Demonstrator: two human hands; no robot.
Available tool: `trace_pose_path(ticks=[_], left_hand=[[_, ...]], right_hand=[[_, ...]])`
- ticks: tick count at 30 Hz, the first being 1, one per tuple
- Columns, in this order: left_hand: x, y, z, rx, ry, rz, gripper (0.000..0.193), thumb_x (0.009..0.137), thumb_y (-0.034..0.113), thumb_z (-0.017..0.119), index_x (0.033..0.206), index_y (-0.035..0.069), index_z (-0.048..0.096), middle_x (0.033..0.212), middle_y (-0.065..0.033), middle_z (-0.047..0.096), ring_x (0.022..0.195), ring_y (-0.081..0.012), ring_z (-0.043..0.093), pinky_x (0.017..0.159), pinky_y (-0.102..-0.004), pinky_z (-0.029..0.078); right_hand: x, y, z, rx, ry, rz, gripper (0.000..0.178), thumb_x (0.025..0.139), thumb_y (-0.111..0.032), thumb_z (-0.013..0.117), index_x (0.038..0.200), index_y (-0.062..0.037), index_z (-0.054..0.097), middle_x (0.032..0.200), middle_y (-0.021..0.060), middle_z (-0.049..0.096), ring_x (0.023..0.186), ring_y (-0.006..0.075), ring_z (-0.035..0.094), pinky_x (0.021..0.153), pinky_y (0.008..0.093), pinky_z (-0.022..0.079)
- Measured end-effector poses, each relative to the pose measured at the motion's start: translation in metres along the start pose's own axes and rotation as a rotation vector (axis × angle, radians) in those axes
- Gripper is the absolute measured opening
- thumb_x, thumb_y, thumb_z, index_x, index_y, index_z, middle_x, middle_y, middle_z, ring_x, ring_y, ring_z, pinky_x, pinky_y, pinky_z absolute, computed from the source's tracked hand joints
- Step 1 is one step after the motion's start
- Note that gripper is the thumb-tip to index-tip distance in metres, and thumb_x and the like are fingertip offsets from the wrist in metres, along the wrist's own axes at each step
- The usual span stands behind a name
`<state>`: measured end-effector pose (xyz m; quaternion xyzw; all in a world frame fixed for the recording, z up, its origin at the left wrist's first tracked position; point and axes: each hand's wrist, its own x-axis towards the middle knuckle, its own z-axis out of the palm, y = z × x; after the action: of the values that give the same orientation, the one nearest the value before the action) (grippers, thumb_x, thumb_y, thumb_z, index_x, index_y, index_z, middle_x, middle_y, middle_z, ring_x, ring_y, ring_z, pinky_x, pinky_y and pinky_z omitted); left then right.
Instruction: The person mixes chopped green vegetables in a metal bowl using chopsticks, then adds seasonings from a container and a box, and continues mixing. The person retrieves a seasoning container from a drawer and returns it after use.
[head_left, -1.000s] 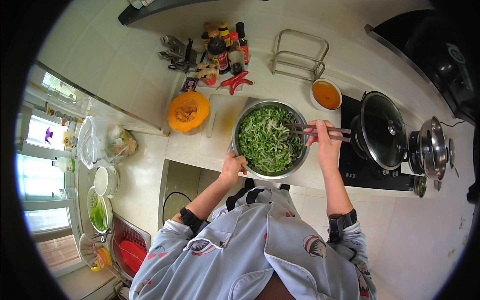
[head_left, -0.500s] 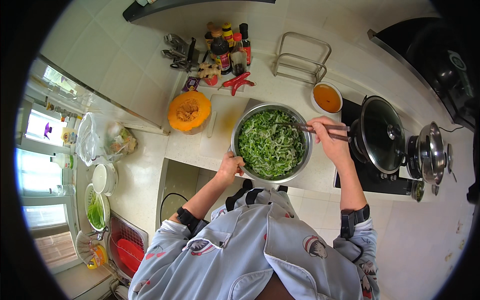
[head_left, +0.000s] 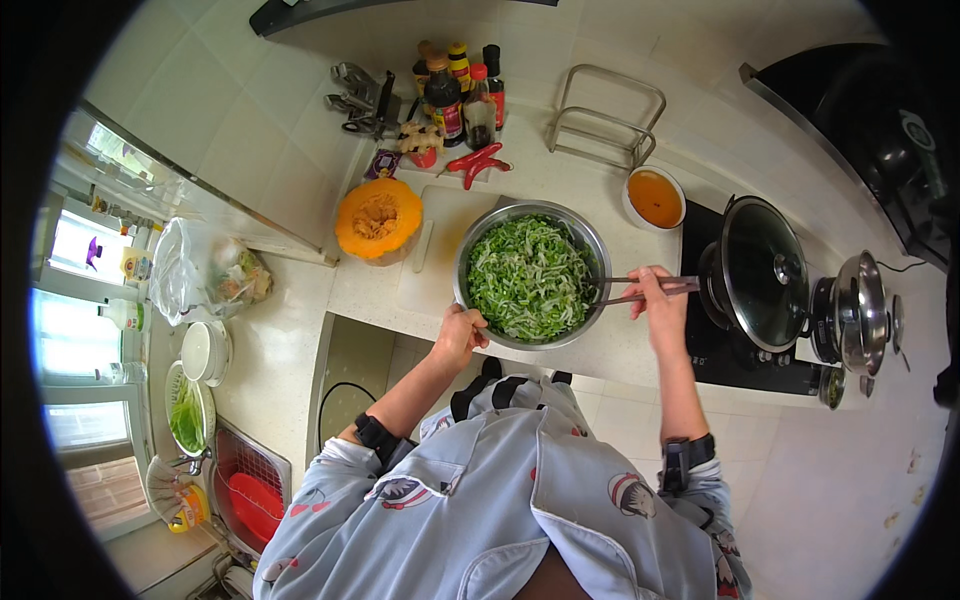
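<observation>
A steel mixing bowl [head_left: 598,235] full of chopped greens [head_left: 528,275] stands at the front of the counter, partly over a cutting board [head_left: 440,215]. My left hand [head_left: 460,335] is closed on the bowl's near-left rim. In my right hand [head_left: 655,300] is a pair of dark chopsticks [head_left: 675,286]. Their tips reach over the bowl's right side into the greens, and the very ends are hidden there. A halved pumpkin [head_left: 380,222] sits to the left of the board.
Red chillies [head_left: 480,165], ginger [head_left: 420,138] and sauce bottles [head_left: 443,105] stand behind the board. An orange-filled bowl [head_left: 655,197] is back right. A lidded pan [head_left: 765,265] sits on the black stove [head_left: 745,370]. A sink [head_left: 235,455] lies lower left; a metal rack [head_left: 605,120] is against the wall.
The chopsticks have moved from the bowl's upper right toward its right edge, my right hand lower and nearer me. The bowl has shifted slightly left with my left hand on it.
</observation>
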<state>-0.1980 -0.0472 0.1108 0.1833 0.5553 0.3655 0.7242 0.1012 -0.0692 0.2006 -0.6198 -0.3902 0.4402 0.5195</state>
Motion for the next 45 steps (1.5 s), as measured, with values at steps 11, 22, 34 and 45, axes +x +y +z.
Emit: trace_pose_path(ticks=[11,22,34,45], left_hand=[[-0.004,-0.001,0.008,0.153,-0.127,0.151,0.017,0.068,-0.002,0.052,0.084,-0.005,0.051,0.071,-0.0136,0.055,0.05,-0.0228,0.052,0.042,-0.0333,0.043],[-0.001,0.001,0.007,0.095,-0.009,0.081,0.015,0.069,-0.001,0.054,0.083,-0.004,0.051,0.069,-0.0125,0.053,0.046,-0.0233,0.049,0.04,-0.0336,0.043],[-0.004,0.004,0.005,0.081,-0.05,0.044,0.017,0.068,-0.001,0.054,0.084,-0.003,0.049,0.069,-0.0123,0.052,0.048,-0.0231,0.05,0.041,-0.0341,0.043],[-0.005,0.012,-0.002,0.081,-0.089,0.027,0.018,0.068,-0.002,0.053,0.086,-0.004,0.049,0.071,-0.0117,0.053,0.048,-0.0217,0.049,0.041,-0.0342,0.041]], right_hand=[[-0.011,0.018,0.037,0.37,0.257,-0.003,0.031,0.096,-0.024,0.05,0.092,0.0041,0.061,0.07,0.0121,0.064,0.048,0.0106,0.052,0.044,0.0237,0.047],[-0.016,-0.027,0.044,0.006,-0.063,0.003,0.024,0.094,-0.018,0.054,0.088,0.002,0.064,0.07,0.0063,0.062,0.05,0.0071,0.05,0.045,0.0209,0.043],[-0.014,-0.031,0.043,-0.141,-0.161,0.035,0.024,0.093,-0.019,0.054,0.093,0.0018,0.067,0.075,0.0077,0.064,0.055,0.0091,0.053,0.05,0.023,0.045],[0.0,-0.027,0.026,-0.044,0.12,-0.132,0.024,0.092,-0.02,0.057,0.09,0.0024,0.066,0.072,0.0049,0.061,0.054,0.0074,0.05,0.049,0.0217,0.04]])
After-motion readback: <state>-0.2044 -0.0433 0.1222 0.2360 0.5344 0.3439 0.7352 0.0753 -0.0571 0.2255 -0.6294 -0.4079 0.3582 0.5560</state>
